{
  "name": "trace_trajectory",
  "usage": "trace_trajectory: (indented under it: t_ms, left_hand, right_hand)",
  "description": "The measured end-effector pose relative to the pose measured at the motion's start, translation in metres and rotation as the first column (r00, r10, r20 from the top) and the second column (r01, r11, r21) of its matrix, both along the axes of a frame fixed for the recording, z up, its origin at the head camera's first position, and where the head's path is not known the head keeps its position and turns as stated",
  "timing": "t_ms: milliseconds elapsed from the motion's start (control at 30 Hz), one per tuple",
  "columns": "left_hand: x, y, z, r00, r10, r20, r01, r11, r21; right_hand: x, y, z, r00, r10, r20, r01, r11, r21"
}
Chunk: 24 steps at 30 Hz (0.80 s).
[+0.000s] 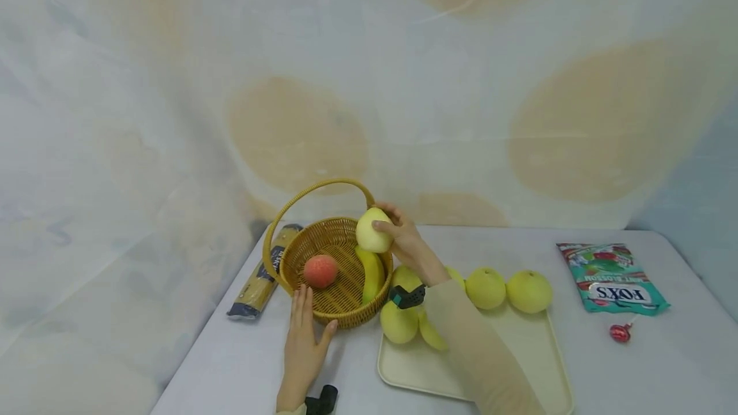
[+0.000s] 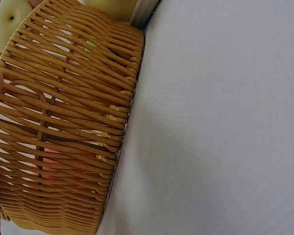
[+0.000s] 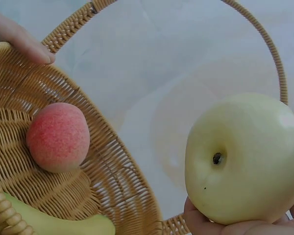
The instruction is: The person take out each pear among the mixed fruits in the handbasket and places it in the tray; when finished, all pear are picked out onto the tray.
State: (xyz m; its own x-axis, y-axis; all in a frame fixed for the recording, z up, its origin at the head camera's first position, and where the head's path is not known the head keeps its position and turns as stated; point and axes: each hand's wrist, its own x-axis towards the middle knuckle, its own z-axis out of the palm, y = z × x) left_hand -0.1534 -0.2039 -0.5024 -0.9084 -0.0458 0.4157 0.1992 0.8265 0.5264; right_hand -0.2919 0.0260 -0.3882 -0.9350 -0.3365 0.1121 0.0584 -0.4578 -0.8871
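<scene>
My right hand [image 1: 401, 235] grips a pale green apple [image 3: 245, 159] over the right rim of a woven basket [image 1: 340, 320] with a tall handle. Inside the basket lie a pink-red peach [image 1: 320, 271] and a yellow banana [image 1: 371, 275]; the apple is above the banana's upper end. At the basket's near left side, my left hand [image 1: 303, 344] rests against the rim, fingers extended and thumb spread. In the left wrist view the basket's woven wall [image 2: 63, 112] fills the left part, with only bits of the left fingers showing.
Right of the basket, a cream tray [image 1: 423, 373] bears several round yellow-green fruits [image 1: 485, 288] and a banana [image 1: 431, 333], partly behind the right forearm. A pasta packet [image 1: 262, 280] lies left of the basket. Far right are a FOX'S candy bag [image 1: 614, 280] and a red lollipop [image 1: 620, 333].
</scene>
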Motion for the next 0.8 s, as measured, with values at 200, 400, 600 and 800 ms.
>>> trace_trajectory:
  t_ms: [200,400,600,800]
  left_hand:
    - [-0.001,0.0,0.0,1.0,-0.003,0.012,0.002,1.0,0.009]
    - [-0.003,0.0,0.0,1.0,-0.003,0.027,0.003,1.0,0.01]
    - [-0.003,-0.001,0.0,1.0,0.002,0.009,-0.002,1.0,0.003]
    - [-0.003,-0.001,0.001,1.0,0.0,0.028,0.0,1.0,0.018]
  right_hand:
    - [0.004,0.008,0.0,1.0,-0.009,-0.013,0.009,1.0,-0.02]
    - [0.012,0.019,0.001,1.0,-0.024,0.02,0.025,0.998,-0.05]
    - [0.016,0.033,0.0,0.998,-0.058,0.017,0.059,0.998,-0.032]
    - [0.021,0.045,-0.003,0.997,-0.079,0.008,0.079,0.994,-0.079]
